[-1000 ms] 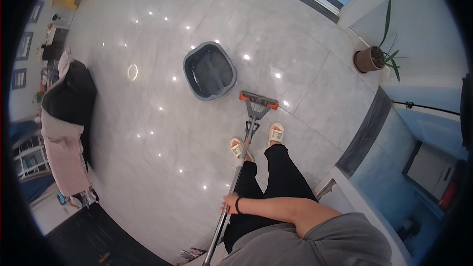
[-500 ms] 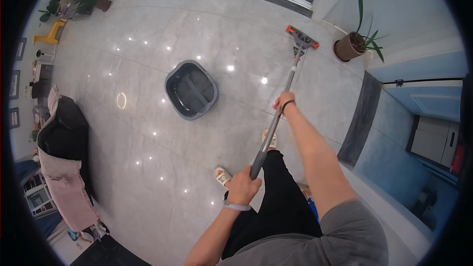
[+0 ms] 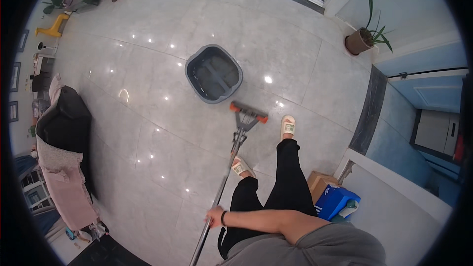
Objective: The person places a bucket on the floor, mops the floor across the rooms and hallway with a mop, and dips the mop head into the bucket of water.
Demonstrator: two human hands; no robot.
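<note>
My right hand (image 3: 214,216), a dark band at its wrist, is wrapped round the metal pole of a mop (image 3: 222,187) in front of my body. The pole runs down past the lower edge of the picture. At its far end, the grey and orange mop head (image 3: 249,112) is a little blurred, just this side of a grey basin (image 3: 191,80). Inside the basin is water, with a raised bar across the middle. My left hand is out of the picture.
A potted plant (image 3: 358,42) stands at the far right by the doorway. A cardboard box (image 3: 321,183) and a blue box (image 3: 331,202) lie right of my legs. On the left are a black sofa (image 3: 66,123) and a yellow stool (image 3: 51,28). The floor is shiny tile.
The mop head has come from the far right toward me and left, near the basin. My right hand has moved down and left with the pole; my left hand has gone out of view.
</note>
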